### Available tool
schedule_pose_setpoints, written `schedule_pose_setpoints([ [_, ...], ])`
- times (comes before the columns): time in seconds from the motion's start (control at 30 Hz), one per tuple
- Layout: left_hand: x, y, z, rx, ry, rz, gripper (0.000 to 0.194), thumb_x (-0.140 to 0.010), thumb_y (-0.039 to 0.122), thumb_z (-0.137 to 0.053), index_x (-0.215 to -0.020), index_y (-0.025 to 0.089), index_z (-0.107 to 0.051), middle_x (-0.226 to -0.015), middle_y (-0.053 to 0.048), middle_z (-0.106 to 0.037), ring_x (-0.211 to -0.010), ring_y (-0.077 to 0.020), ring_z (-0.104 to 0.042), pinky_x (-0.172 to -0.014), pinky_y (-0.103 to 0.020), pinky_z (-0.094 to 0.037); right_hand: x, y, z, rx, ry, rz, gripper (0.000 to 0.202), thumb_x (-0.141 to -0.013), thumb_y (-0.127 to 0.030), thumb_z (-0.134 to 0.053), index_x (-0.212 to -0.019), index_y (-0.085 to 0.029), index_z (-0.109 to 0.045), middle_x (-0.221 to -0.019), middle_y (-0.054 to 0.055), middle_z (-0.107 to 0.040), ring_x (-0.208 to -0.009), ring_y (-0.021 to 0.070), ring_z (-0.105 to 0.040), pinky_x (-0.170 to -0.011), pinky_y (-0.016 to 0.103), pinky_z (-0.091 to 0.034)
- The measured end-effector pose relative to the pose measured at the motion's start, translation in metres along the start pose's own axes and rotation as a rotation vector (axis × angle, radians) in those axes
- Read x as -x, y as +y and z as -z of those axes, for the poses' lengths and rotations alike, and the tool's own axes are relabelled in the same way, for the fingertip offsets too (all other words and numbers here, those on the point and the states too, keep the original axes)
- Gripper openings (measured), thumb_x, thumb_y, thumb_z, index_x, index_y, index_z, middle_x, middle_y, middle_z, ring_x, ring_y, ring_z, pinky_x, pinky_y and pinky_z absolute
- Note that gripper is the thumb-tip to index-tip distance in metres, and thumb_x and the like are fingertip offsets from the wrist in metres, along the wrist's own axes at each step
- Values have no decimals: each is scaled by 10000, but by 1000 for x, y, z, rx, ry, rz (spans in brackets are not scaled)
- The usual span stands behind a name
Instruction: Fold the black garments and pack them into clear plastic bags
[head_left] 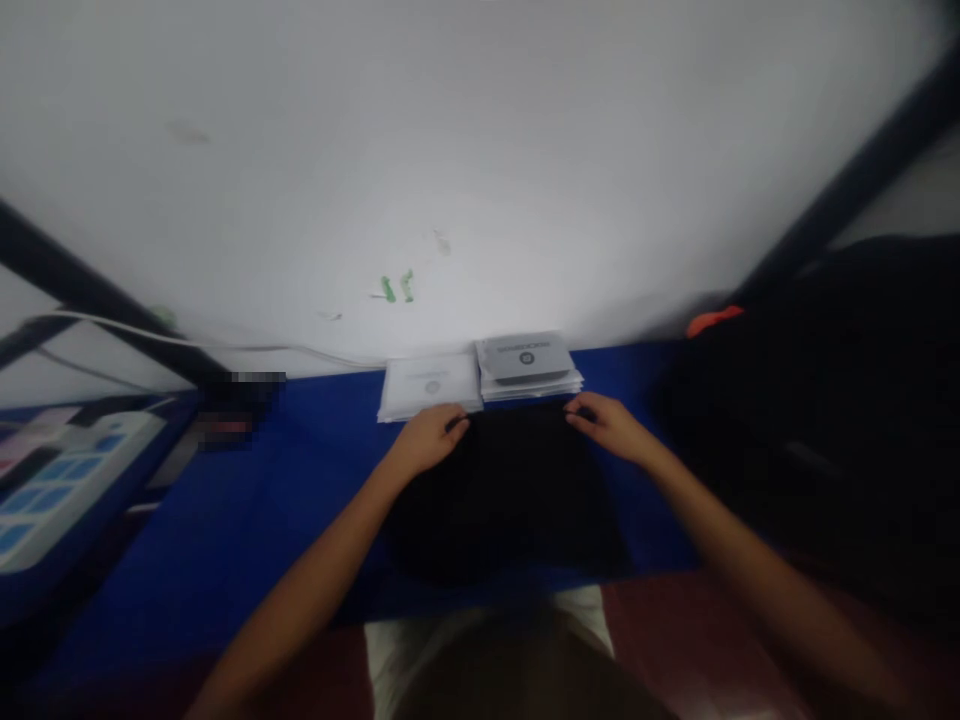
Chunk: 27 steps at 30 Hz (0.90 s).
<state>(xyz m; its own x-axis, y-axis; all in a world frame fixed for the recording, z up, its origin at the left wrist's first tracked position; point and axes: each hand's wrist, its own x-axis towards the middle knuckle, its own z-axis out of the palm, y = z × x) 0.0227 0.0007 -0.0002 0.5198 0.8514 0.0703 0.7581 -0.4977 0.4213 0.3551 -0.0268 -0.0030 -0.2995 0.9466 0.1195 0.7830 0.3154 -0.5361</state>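
Left hand: the left hand (429,436) rests curled on the far left corner of a flat black cloth piece (510,495), fingers pinching its edge.
Right hand: the right hand (606,423) grips the far right corner of the same cloth, fingers bent.
Cloth: it lies spread on the blue table surface (247,500), between both forearms.
Behind: two stacks of pale plastic packets (480,377) sit just beyond the cloth, against the white wall (450,150).
Right side: a large dark heap of fabric (825,420).
Left side: a white tray with blue items (67,480).
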Motion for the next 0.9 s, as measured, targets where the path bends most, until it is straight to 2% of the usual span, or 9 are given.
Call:
schedule_pose_setpoints([
  [0.13, -10, -2, -7, -106, 21, 84, 194, -934, 300, -469, -914, 177, -617, -866, -87, -643, -834, -239, -596, -748, -344, -440, -20, -6, -16, 342, 75, -58, 151, -911, -245, -485, -953, -200, -622, -973, 122, -658, -909, 262, -599, -778, 352, -467],
  [0.27, 9, 8, -3, -172, 72, 70, 212, -943, 318, -471, -970, 160, -610, -927, -120, -611, -908, -273, -568, -819, -396, -429, -7, -16, -21, 396, 152, -44, 239, -915, -272, -483, -1083, -170, -619, -1076, 180, -614, -1008, 325, -547, -862, 430, -448],
  [0.33, 24, 12, 2, -152, 48, -30, 253, -955, 379, -469, -982, 172, -611, -949, -106, -602, -927, -267, -560, -840, -398, -432, 8, -20, -18, 307, 115, 39, 272, -929, -327, -482, -1113, -182, -620, -1080, 166, -609, -1017, 321, -541, -904, 450, -439],
  [0.43, 41, 13, 6, -59, -43, -169, 308, -927, 477, -525, -1009, 196, -618, -1005, -79, -598, -962, -249, -554, -869, -388, -440, 27, -22, -11, 88, -87, 164, 293, -916, -408, -536, -1117, -221, -637, -1036, 114, -630, -992, 288, -559, -897, 428, -454],
  [0.5, 46, 10, 6, -10, -91, -209, 325, -893, 493, -580, -1043, 207, -616, -1050, -70, -595, -1002, -248, -547, -892, -389, -438, 33, -22, -8, 7, -199, 184, 283, -895, -412, -578, -1097, -234, -663, -1005, 94, -646, -969, 276, -576, -892, 424, -454],
  [0.63, 46, 10, 5, 36, -138, -238, 194, -905, 363, -591, -1015, 205, -608, -1039, -59, -600, -1017, -235, -542, -912, -390, -431, 34, -21, -6, -108, -217, 131, 217, -895, -332, -576, -1048, -246, -704, -954, 78, -672, -935, 256, -594, -899, 427, -445],
  [0.77, 54, 26, 22, 72, -140, -248, 67, -914, 224, -523, -928, 194, -581, -1034, -62, -612, -1012, -230, -544, -939, -407, -418, 38, -23, 10, -379, -198, 26, 221, -834, -384, -672, -999, -247, -724, -911, 50, -685, -875, 225, -621, -818, 368, -484],
  [0.83, 65, 38, 35, 140, -176, -250, 68, -898, 230, -533, -935, 201, -582, -1037, -59, -620, -1005, -227, -556, -905, -379, -444, 44, -26, 22, -512, -284, -24, 231, -788, -404, -722, -945, -237, -737, -858, 36, -692, -811, 202, -638, -756, 330, -501],
  [0.9, 78, 49, 46, 236, -264, -237, 107, -872, 277, -581, -960, 221, -605, -987, -41, -641, -934, -210, -593, -825, -333, -480, 50, -29, 30, -640, -463, -100, 234, -782, -414, -724, -909, -218, -742, -770, 29, -695, -706, 175, -643, -669, 296, -513],
])
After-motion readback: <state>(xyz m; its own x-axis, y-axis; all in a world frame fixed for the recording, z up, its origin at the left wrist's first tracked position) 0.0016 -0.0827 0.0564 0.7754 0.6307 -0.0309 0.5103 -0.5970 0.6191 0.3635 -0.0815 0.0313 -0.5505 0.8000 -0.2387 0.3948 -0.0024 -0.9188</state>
